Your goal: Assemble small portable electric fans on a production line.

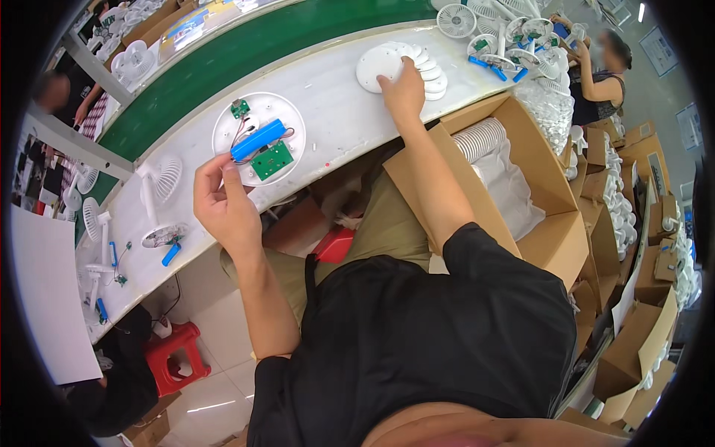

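Note:
On the white bench a round white fan base [262,106] lies with its inside up. A blue cylindrical battery [257,140], a green circuit board [271,161], a smaller green board [240,109] and thin wires are in it. My left hand [225,200] is at the base's near left edge, thumb and forefinger closed together by the battery's end; what they pinch is too small to make out. Farther right, my right hand [404,93] grips a flat white disc [376,68] by its edge, thumb on top. Several similar discs [432,78] lie overlapped beside it.
Small white fans [158,182] with loose batteries stand at the left. More fan parts [514,37] are heaped at the far right. An open cardboard box [547,242] sits beside my right arm. A green belt [201,74] runs behind the bench; a red stool [179,357] stands below.

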Available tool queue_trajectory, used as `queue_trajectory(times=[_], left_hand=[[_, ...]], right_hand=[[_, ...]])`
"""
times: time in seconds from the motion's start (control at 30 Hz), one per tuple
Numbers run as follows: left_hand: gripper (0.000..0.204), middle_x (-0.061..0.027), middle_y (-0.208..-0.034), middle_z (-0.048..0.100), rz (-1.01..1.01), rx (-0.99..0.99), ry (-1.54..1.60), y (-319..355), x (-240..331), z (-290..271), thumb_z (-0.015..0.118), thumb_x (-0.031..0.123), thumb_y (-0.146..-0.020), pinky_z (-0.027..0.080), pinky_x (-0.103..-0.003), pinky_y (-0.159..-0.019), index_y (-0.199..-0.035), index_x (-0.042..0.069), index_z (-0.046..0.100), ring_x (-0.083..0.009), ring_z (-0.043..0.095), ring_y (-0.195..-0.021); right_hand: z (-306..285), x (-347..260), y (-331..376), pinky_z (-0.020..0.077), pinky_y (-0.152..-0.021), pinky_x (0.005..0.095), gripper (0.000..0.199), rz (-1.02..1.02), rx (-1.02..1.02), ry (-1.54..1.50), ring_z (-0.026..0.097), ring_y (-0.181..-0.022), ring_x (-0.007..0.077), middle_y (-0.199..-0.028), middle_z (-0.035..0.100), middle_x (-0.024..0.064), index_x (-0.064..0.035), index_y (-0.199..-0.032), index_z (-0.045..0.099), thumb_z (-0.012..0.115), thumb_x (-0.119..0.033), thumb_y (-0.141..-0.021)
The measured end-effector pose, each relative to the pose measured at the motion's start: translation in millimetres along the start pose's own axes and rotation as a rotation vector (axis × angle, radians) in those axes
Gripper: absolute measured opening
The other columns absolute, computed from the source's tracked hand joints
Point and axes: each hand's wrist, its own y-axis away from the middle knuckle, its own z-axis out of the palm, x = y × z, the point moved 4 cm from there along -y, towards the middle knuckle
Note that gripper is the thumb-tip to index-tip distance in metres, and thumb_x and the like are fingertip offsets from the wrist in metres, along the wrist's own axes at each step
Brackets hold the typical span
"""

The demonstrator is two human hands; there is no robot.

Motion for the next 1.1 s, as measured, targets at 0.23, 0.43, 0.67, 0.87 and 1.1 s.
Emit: queue_trajectory(times=[0.23, 0.43, 0.67, 0.87, 1.1], left_hand=[[0.027, -0.0094, -0.087, 0.067, -0.041, 0.086, 0.132, 18.1, 37.6, -29.3, 0.057, 0.000, -0.092, 0.046, -0.017, -0.060, -0.119, -0.003, 0.060, -0.0083, 0.053, -0.067], [0.037, -0.0112, -0.087, 0.067, -0.092, 0.121, 0.201, 15.8, 31.7, -31.0, 0.058, -0.001, -0.092, 0.045, -0.015, -0.059, -0.128, -0.003, 0.057, -0.0065, 0.054, -0.066], [0.039, -0.0111, -0.087, 0.069, -0.058, -0.008, 0.026, 23.9, -11.2, -59.8, 0.059, 0.001, -0.093, 0.054, -0.020, -0.066, -0.132, -0.003, 0.054, -0.0099, 0.060, -0.073], [0.040, -0.0141, -0.092, 0.069, 0.007, 0.065, -0.017, 32.0, -21.0, -61.2, 0.058, 0.000, -0.093, 0.055, -0.021, -0.068, -0.132, -0.004, 0.053, -0.0132, 0.063, -0.076], [0.042, -0.0198, -0.106, 0.067, -0.033, 0.081, 0.286, 55.1, -19.7, -54.0, 0.054, 0.004, -0.095, 0.055, -0.024, -0.072, -0.136, -0.005, 0.048, -0.0194, 0.066, -0.087]], right_hand=[[-58.0, -41.2, 37.7, 0.0481, -0.087, 0.0351, 0.040, -0.186, -0.100, -0.390, 0.060, -0.098, 0.0268, -0.107, 0.061, 0.0147, -0.0036, -0.121, 0.059, 0.064, -0.009, -0.082], [-70.9, -55.1, 49.9, 0.0503, -0.086, 0.0342, 0.044, -0.289, -0.053, -0.360, 0.061, -0.099, 0.0263, -0.113, 0.061, 0.0179, -0.0032, -0.127, 0.052, 0.060, -0.004, -0.084], [-122.3, -129.3, 144.2, 0.0520, -0.088, 0.0313, 0.047, 0.096, -0.553, -1.507, 0.060, -0.101, 0.0248, -0.117, 0.058, 0.0201, -0.0022, -0.132, 0.042, 0.059, -0.001, -0.088], [-81.4, -176.7, 175.0, 0.0483, -0.093, 0.0311, 0.044, 0.012, -0.607, -1.487, 0.057, -0.104, 0.0210, -0.120, 0.056, 0.0157, -0.0009, -0.129, 0.046, 0.060, 0.000, -0.088], [-97.3, -171.7, 181.1, 0.0463, -0.095, 0.0305, 0.043, 0.153, -0.726, -1.441, 0.054, -0.109, 0.0206, -0.121, 0.055, 0.0138, 0.0000, -0.130, 0.048, 0.060, 0.000, -0.088]])
